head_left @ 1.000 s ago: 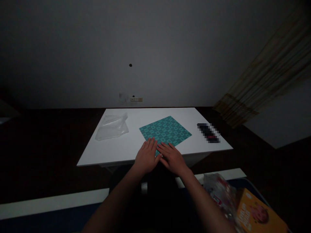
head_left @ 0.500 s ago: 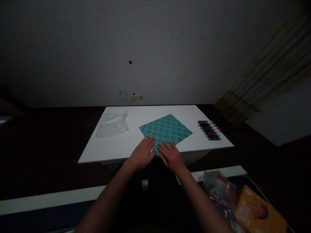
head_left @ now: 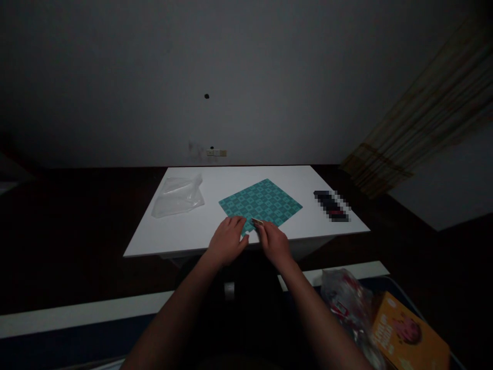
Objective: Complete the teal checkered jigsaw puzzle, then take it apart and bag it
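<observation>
The green checked sheet (head_left: 265, 200) lies on the white surface (head_left: 181, 236). The left hand (head_left: 227, 240) is at its near left edge, thumb spread from fingers; the right hand (head_left: 276, 242) pinches a small pale piece (head_left: 257, 221), unclear to me.

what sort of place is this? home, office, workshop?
Probably a dim room in a home, though an office isn't ruled out: a patterned curtain hangs at the right, a socket plate sits low on a plain wall, and a white table stands in front.
</observation>
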{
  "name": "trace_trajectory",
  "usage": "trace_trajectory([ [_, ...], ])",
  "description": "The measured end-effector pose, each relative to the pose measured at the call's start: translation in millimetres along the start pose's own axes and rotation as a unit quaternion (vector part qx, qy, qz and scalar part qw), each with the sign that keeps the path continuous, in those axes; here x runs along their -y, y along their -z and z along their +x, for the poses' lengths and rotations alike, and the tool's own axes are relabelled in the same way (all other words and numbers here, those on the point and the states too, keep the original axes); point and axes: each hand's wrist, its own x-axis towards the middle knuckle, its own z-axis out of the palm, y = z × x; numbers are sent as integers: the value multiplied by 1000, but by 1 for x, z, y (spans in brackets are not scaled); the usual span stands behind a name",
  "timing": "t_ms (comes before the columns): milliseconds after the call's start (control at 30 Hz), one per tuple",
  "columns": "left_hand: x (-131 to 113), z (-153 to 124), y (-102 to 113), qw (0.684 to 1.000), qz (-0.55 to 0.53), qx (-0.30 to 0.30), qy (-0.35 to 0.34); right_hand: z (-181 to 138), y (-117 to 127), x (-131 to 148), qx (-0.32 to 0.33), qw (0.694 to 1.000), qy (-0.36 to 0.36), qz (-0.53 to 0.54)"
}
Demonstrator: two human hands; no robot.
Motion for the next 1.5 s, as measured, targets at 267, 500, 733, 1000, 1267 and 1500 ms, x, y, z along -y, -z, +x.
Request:
trace_trajectory([
  [267, 7, 32, -8, 1000, 6, 2, -6, 17, 2, -18, -30, 999, -6, -20],
  [500, 19, 39, -30, 999, 2, 35, 18, 7, 5, -14, 63, 989, 63, -119],
  [733, 15, 35, -33, 999, 7, 26, 40, -8, 15, 0, 106, 981, 71, -144],
  [1000, 16, 7, -21, 998, 17, 53, -8, -22, 15, -19, 119, 973, 124, -151],
  [1267, 7, -15, -22, 995, 43, 39, -77, -22, 17, -39, 109, 976, 159, -102],
  [1500, 2, -15, -33, 994, 64, -11, -91, -25, 13, -44, 64, 982, 163, -67],
])
